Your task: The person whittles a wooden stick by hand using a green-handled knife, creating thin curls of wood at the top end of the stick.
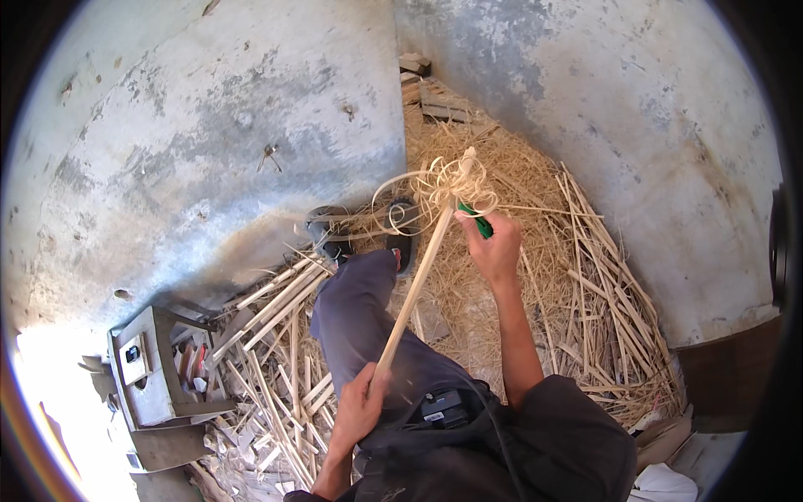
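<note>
Gripping the near end of a long pale wooden stick [416, 280], the left hand [361, 407] is closing tight around it low in the view, at about 6 o'clock. The stick is running up toward 12 o'clock, crossing over the person's raised knee in dark trousers [360, 314]. At its far end the right hand [495, 248] is clenching a green-handled tool [476, 220], whose blade is hidden, against the wood, and thin curled shavings [447, 186] are springing off there in pale loops.

Judging by its slimness, the stick is looking light and stiff yet slightly springy; holding it near the butt end while bracing it on the leg seems the steady grip. The curls are looking brittle and weightless, likely to snap if pinched.

Split slats [280, 351] are lying heaped at 7 o'clock, and more slats [606, 305] with loose straw are spreading at 3 o'clock. A grey boxy block [150, 368] with small items in its recess is sitting at 8 o'clock. A dark pouch [442, 408] is hanging at the waist; any label on it is too small to tell.
</note>
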Action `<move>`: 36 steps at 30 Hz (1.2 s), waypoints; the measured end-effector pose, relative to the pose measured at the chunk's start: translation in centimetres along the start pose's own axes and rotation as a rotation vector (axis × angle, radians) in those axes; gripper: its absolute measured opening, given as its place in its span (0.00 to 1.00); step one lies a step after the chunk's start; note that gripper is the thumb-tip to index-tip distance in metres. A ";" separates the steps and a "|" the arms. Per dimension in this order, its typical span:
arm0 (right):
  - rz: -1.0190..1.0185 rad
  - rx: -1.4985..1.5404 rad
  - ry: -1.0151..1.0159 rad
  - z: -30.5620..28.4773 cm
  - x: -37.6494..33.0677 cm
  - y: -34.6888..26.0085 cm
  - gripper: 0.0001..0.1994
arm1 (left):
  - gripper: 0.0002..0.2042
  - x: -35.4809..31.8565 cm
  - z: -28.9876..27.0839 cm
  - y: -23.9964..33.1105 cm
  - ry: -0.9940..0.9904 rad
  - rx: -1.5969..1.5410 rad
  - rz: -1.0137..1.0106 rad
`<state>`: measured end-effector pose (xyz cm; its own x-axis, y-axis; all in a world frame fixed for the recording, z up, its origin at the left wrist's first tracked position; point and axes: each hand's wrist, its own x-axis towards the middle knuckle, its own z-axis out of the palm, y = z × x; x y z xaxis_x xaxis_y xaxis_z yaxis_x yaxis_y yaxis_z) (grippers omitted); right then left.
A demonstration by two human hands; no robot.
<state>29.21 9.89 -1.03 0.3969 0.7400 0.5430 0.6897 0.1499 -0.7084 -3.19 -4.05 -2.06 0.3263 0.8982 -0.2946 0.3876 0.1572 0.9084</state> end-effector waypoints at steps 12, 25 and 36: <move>0.493 0.877 -0.554 -2.0 1.5 4.2 0.21 | 0.14 1.0 -1.2 -0.2 -0.256 -0.391 -0.248; 0.192 0.559 -0.261 -0.7 -5.6 -1.1 0.22 | 0.17 3.4 -0.7 0.8 -0.313 -0.560 -0.210; 0.407 0.938 -0.550 1.0 -6.7 -4.8 0.16 | 0.21 6.0 -0.5 3.9 -0.336 -0.402 -0.032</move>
<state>22.62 4.84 -1.76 0.0106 0.9957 0.0920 -0.2392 0.0919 -0.9666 -0.15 2.12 -0.08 0.6039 0.7196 -0.3427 0.0616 0.3865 0.9202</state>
